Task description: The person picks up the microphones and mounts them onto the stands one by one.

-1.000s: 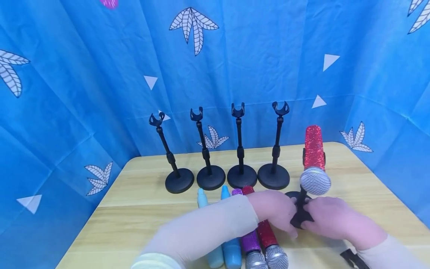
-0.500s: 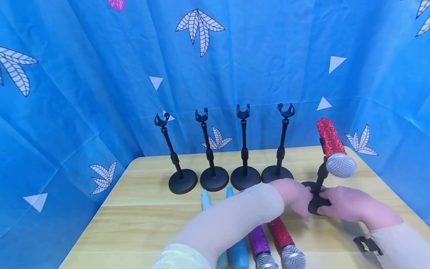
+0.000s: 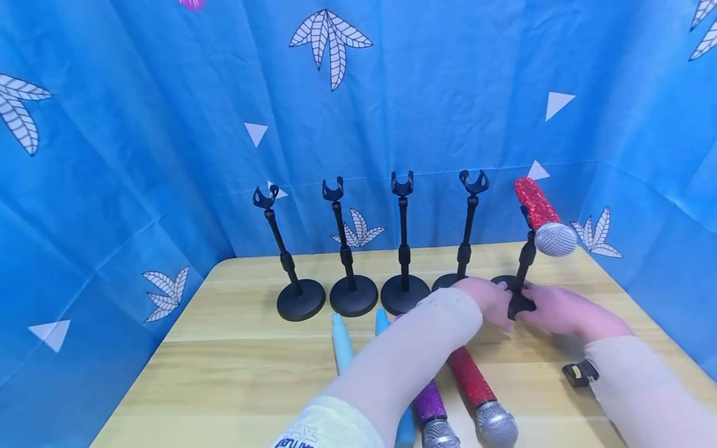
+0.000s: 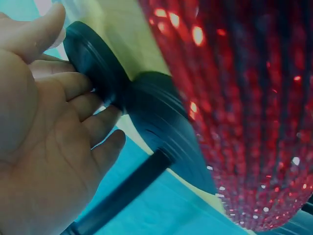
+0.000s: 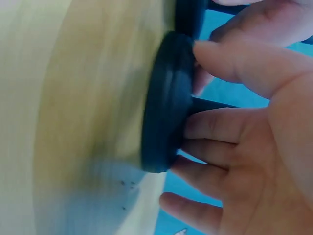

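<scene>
At the back right of the table is a black microphone stand (image 3: pixel 526 256) with a red glittery microphone (image 3: pixel 536 202) tilted in its clip, silver head forward. My left hand (image 3: pixel 488 300) holds its round base from the left, its fingers bent against the disc in the left wrist view. From the right, my right hand (image 3: pixel 566 310) grips the same base (image 5: pixel 166 103), with thumb and fingertips along its rim and top. My left sleeve partly covers a purple microphone (image 3: pixel 430 401), a red microphone (image 3: pixel 473 376) and two blue bottle-shaped items, one pale (image 3: pixel 342 342), one darker (image 3: pixel 382 320).
Several black stands with bare clips, such as the leftmost stand (image 3: pixel 300 300), stand in a row along the table's (image 3: pixel 235 348) back. A blue patterned curtain (image 3: pixel 437 112) surrounds the back and sides. A small black device (image 3: pixel 579 373) is at the right sleeve.
Both hands have moved the stand with its red microphone back across the table, to the right end of the row. The row of bare stands has stayed put.
</scene>
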The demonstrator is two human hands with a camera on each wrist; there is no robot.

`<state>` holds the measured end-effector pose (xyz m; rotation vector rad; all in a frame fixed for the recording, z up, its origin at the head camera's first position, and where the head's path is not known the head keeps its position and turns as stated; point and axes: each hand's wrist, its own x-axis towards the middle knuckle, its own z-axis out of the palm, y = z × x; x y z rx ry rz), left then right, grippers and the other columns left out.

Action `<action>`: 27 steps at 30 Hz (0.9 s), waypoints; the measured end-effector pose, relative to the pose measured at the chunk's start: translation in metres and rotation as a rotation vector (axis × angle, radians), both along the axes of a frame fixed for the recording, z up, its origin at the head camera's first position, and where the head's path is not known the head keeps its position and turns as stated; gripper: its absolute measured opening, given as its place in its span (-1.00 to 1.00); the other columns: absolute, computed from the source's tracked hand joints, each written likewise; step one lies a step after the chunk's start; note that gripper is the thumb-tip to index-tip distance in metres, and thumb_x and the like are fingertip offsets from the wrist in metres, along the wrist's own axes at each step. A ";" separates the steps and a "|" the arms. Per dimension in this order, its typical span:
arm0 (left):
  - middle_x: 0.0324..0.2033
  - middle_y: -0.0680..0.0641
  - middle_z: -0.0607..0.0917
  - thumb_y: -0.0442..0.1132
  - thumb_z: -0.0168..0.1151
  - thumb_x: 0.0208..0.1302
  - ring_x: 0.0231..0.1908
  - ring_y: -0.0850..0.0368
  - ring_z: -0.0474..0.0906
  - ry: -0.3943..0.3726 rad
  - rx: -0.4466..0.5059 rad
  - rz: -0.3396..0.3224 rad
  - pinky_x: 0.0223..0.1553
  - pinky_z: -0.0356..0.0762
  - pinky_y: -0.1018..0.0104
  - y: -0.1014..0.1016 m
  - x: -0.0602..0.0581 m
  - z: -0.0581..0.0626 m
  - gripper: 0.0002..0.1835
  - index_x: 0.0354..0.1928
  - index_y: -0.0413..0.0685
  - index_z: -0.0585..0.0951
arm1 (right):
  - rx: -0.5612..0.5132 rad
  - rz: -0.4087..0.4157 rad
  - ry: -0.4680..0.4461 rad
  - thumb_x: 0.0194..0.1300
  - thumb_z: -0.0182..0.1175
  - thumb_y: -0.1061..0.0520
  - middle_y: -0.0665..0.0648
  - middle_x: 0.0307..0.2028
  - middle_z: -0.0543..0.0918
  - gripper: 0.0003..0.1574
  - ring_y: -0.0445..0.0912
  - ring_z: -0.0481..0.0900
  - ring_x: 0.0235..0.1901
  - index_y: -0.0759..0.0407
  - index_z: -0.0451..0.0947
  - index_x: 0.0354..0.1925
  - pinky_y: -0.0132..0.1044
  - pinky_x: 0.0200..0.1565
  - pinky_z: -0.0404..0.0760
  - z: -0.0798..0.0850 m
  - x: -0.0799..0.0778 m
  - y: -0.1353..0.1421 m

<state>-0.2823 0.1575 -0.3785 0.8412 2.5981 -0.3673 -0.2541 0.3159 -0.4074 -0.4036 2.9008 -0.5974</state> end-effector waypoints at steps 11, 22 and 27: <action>0.40 0.38 -0.04 0.40 0.07 0.11 0.36 0.34 -0.07 -0.017 0.049 0.067 0.28 0.08 0.12 -0.004 -0.012 0.001 -0.22 0.37 0.57 0.08 | 0.040 -0.013 0.039 0.20 0.20 -0.05 0.49 0.09 0.44 -0.19 0.44 0.35 0.08 0.41 0.27 0.26 0.29 0.03 0.31 -0.003 -0.022 0.000; 0.40 0.33 -0.03 0.37 0.11 0.10 0.36 0.29 -0.03 0.009 0.055 0.055 0.27 0.12 0.12 -0.006 -0.009 0.003 -0.20 0.38 0.55 0.08 | -0.008 0.005 0.043 0.23 0.19 -0.05 0.48 0.19 0.33 -0.16 0.43 0.28 0.14 0.38 0.20 0.31 0.30 0.08 0.24 0.000 -0.019 0.004; 0.39 0.37 -0.01 0.36 0.07 0.15 0.35 0.29 0.00 -0.018 0.055 0.034 0.28 0.08 0.11 -0.011 -0.006 0.000 -0.27 0.36 0.63 0.07 | -0.003 0.028 0.083 0.23 0.20 0.01 0.50 0.18 0.33 -0.20 0.44 0.28 0.13 0.45 0.22 0.27 0.29 0.08 0.25 -0.005 -0.015 0.009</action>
